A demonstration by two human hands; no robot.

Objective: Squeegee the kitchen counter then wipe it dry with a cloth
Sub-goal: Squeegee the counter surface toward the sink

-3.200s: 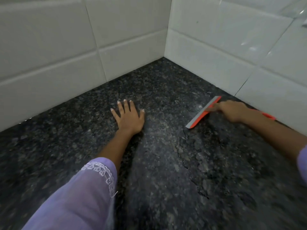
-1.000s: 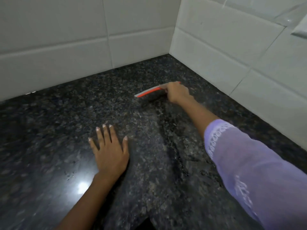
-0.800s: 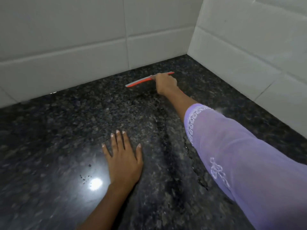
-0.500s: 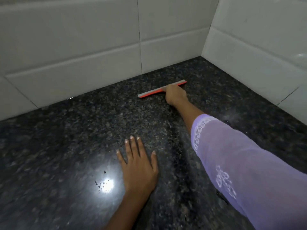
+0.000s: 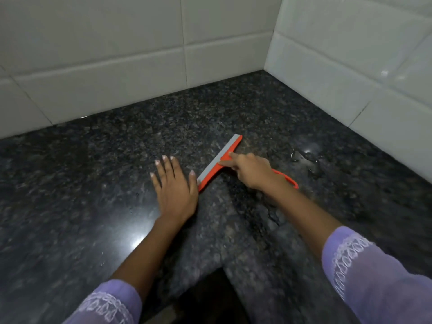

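An orange squeegee (image 5: 219, 160) with a grey rubber blade lies blade-down on the dark speckled granite counter (image 5: 98, 178), slanting from upper right to lower left. My right hand (image 5: 253, 170) grips its handle, with two fingers stretched onto the blade's back; the handle's orange loop shows behind my wrist. My left hand (image 5: 174, 190) rests flat on the counter, fingers spread, its thumb side almost touching the blade's lower end. No cloth is in view.
White tiled walls (image 5: 112, 57) meet in a corner at the back right. A small puddle of water (image 5: 306, 157) glints near the right wall. Wet streaks darken the stone below my right forearm. The counter's inner corner edge (image 5: 219, 267) shows at bottom centre.
My right hand has drawn the squeegee from near the back wall toward me and turned the blade diagonal. The blade's lower end now sits beside my left hand.
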